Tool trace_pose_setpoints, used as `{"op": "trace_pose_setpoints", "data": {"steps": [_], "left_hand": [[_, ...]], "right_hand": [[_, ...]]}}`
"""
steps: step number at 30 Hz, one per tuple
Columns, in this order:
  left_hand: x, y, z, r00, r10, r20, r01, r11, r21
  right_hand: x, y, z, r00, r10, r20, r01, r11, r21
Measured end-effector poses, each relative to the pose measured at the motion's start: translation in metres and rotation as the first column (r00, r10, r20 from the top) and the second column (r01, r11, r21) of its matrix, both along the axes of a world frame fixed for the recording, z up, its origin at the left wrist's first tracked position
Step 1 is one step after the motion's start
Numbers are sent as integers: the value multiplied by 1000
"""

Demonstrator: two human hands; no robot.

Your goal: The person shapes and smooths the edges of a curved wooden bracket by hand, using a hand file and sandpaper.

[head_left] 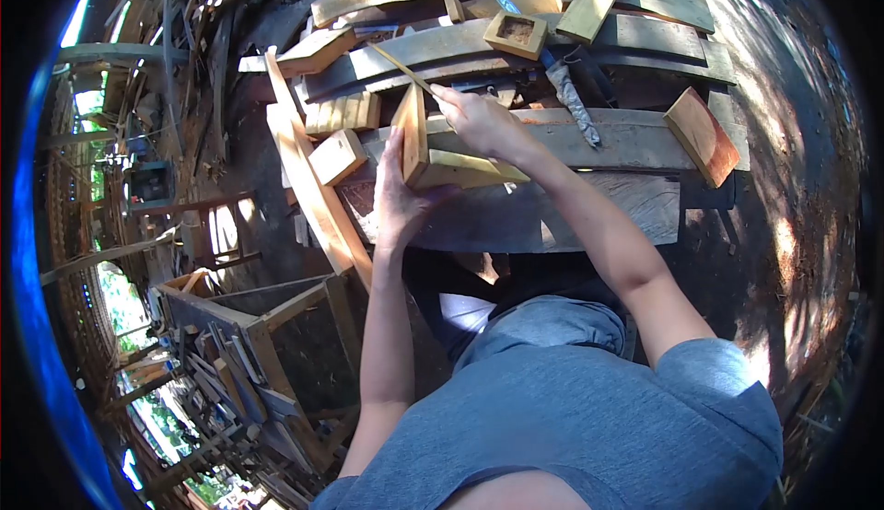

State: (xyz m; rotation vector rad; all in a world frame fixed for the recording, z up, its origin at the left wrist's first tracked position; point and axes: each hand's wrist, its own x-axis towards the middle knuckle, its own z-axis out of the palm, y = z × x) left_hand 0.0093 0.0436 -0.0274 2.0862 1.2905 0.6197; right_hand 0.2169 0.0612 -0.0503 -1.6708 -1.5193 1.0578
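Observation:
My left hand [400, 199] grips an angled wooden piece [416, 137] from its left and lower side, with the fingers along one face. It looks like two boards meeting at a corner, and a pale yellowish arm [471, 169] of it reaches right. My right hand [483, 125] is closed at the upper end of this piece. A thin yellowish stick [398, 63] runs from its fingers toward the upper left; its exact kind I cannot make out. Just left of my left hand lies a small wood block [338, 156], with a thicker grooved block [343, 115] behind it.
Weathered planks form the bench [589, 206]. On it are a square wooden box [516, 34] with brown bits inside, a tool with a wrapped handle [573, 105], a flat board [591, 5] and a reddish block [703, 137]. A long timber [313, 188] leans at left, above a scrap-filled wooden frame [258, 335].

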Motion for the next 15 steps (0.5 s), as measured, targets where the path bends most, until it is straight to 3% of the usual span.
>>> {"op": "trace_pose_setpoints", "data": {"steps": [2,3,6,7,10,12,14,15], "left_hand": [[0,-2,2,1000,-6,-1,6,1000,23],[-3,0,0,1000,-14,1,14,1000,22],[-3,0,-1,1000,9,-26,-8,1000,20],[-2,-1,0,998,16,-64,-15,999,29],[-1,1,1,997,-8,-72,11,999,43],[-2,3,1,999,-31,-25,31,999,-11],[-4,2,-2,998,-44,-50,46,998,43],[-8,2,-7,998,-46,-47,48,998,42]], "right_hand": [[-3,-29,11,999,-3,-54,8,995,97],[0,-55,42,999,44,-30,-45,998,-48],[-1,-100,57,992,125,-16,-125,992,27],[3,-88,68,984,165,74,-153,978,-139],[-2,-23,25,999,40,-27,-40,999,19],[0,17,-5,987,54,-152,-43,996,77],[7,19,-9,985,71,-159,-61,996,68],[9,9,-22,964,48,-262,-16,992,123]]}}
